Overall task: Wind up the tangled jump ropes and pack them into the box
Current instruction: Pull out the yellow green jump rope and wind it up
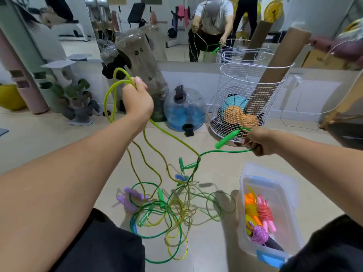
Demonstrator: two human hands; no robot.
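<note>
left hand fist-clamps yellow rope loops, held high; right hand fingers curl tight round green rope near its handle. tangle lies on floor, beside clear box holding wound ropes.

Bright even indoor light; soft shadows; edges bowed, blurred.

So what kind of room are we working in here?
Most likely a home gym or exercise room: a wall mirror reflects a weight bench, with a rack of dumbbells and a wire basket holding balls.
</note>
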